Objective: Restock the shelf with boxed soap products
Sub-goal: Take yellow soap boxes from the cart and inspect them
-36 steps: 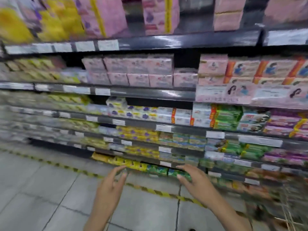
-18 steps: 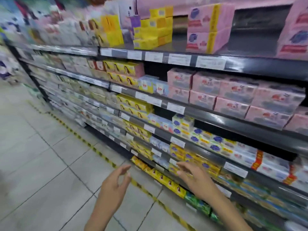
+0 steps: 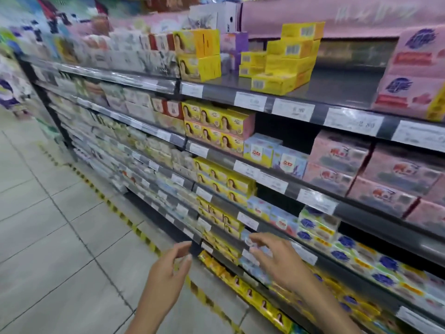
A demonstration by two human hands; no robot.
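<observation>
The left hand (image 3: 166, 271) and right hand (image 3: 277, 263) hang empty, loose-fingered, apart; the shelf (image 3: 221, 159) of soap boxes (image 3: 216, 174) runs along the right, nearest the right hand.

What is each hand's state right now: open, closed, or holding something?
Left hand: open, fingers loosely curved, holding nothing.
Right hand: open, fingers spread, holding nothing.
</observation>
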